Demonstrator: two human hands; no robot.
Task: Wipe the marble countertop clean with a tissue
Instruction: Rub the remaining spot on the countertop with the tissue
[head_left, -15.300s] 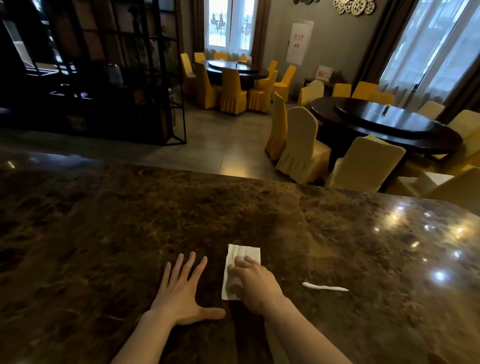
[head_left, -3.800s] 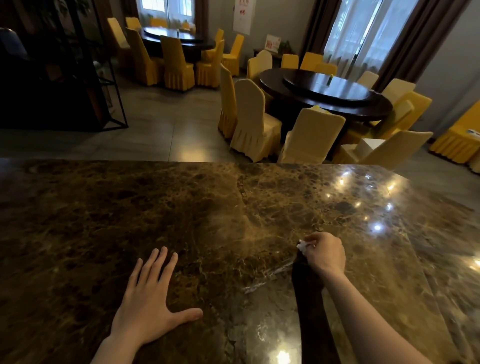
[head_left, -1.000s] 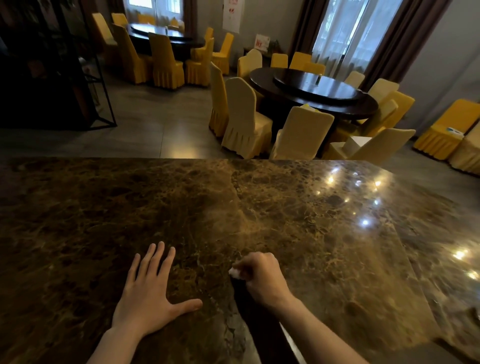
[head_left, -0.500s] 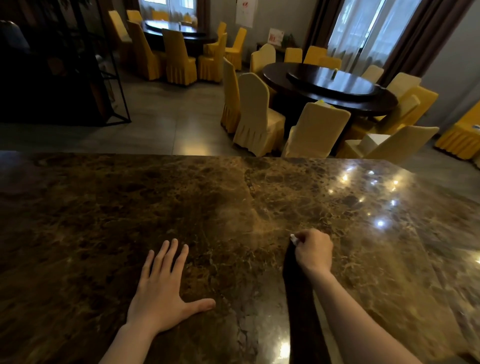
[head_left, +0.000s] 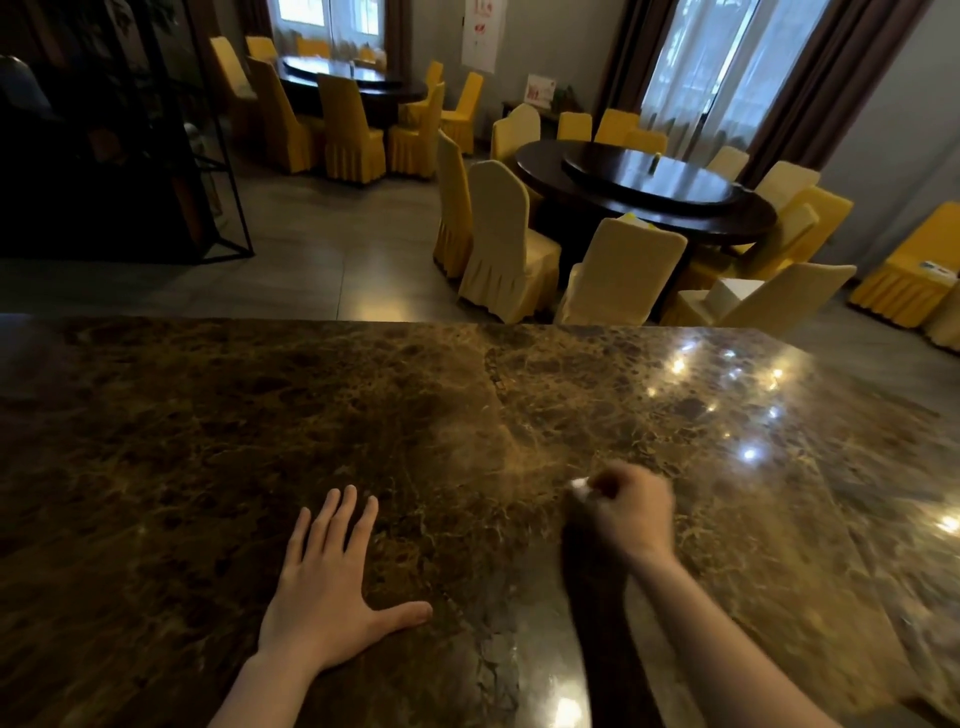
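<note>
Polished brown veined marble surface (head_left: 415, 415): spans the foreground. Left hand (head_left: 332, 587): flat on it, fingers spread, holding nothing. Right hand (head_left: 631, 512): blurred, fisted around small crumpled white tissue (head_left: 578, 484), pressed to the marble right of centre.

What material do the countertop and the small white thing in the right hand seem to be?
Countertop: looks like polished brown marble, with pale veins and sharp reflections of lamps. White wad in the right hand: probably crumpled tissue paper, matte and soft-edged; it is blurred and mostly hidden, so this is uncertain.
</note>
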